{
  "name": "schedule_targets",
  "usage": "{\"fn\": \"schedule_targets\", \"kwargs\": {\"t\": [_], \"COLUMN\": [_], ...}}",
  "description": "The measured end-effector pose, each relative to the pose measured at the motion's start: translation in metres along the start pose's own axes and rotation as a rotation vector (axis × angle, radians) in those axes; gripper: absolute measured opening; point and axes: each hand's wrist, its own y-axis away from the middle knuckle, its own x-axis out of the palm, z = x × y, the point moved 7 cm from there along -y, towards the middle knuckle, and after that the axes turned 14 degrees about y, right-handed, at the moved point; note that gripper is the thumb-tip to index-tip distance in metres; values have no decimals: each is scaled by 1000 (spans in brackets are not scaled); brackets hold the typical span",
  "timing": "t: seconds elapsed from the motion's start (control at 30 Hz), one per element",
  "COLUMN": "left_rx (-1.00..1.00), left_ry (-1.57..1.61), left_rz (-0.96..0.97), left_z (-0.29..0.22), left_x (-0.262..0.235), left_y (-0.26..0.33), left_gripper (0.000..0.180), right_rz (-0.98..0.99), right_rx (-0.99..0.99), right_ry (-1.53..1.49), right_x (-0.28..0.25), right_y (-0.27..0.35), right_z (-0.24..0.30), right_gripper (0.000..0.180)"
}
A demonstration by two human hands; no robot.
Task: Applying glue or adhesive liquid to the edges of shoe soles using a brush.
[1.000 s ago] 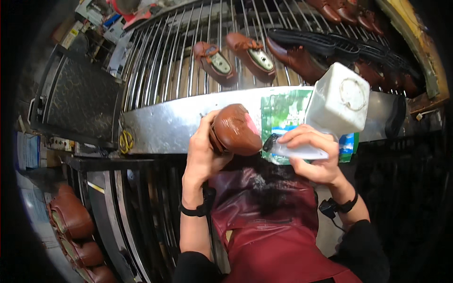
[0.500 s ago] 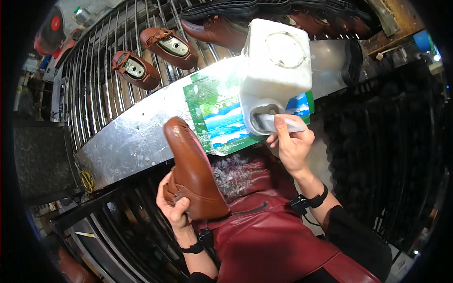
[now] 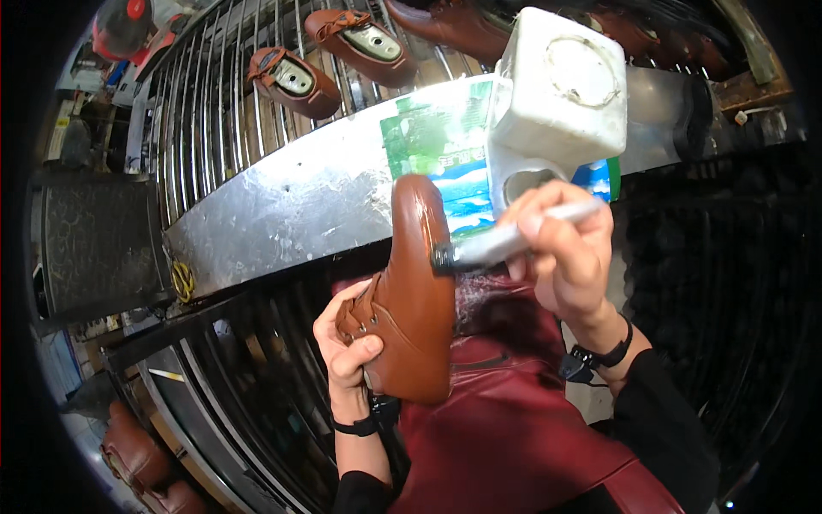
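My left hand (image 3: 349, 343) is closed on the laced side of a brown leather shoe upper (image 3: 413, 313), which it holds upright, toe pointing away from me. In my right hand (image 3: 572, 248) is a brush (image 3: 492, 246) with a whitish handle and dark bristles, blurred by motion. The bristles are at the right edge of the shoe, near the toe; whether they touch cannot be made out. Just beyond that hand stands a white plastic container (image 3: 561, 86) with a round opening (image 3: 528, 182) low on its near side, partly hidden by my fingers.
Under the container a green and blue sheet (image 3: 432, 141) lies on a metal ledge (image 3: 282, 201). Two small brown shoes (image 3: 295, 83) rest on the metal bar rack (image 3: 201, 111) behind it, and larger dark-soled shoes (image 3: 462, 30) line the back. A yellow cord loop (image 3: 182, 281) hangs at left.
My right hand has drawn the brush out of the container's opening and brought it left to the shoe. The shoe now stands more upright. The whole view has shifted.
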Motion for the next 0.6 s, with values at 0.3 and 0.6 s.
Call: {"fn": "schedule_targets", "kwargs": {"t": [0.3,0.6], "left_rx": [15,52], "left_ry": [63,143], "left_rz": [39,13], "left_z": [-8,-16], "left_x": [-9,-4], "left_y": [-15,-15], "left_gripper": [60,34], "right_rz": [306,291], "right_rx": [-323,-426], "right_ry": [293,291], "right_x": [41,45], "right_y": [92,82], "right_z": [8,28], "right_gripper": [14,14]}}
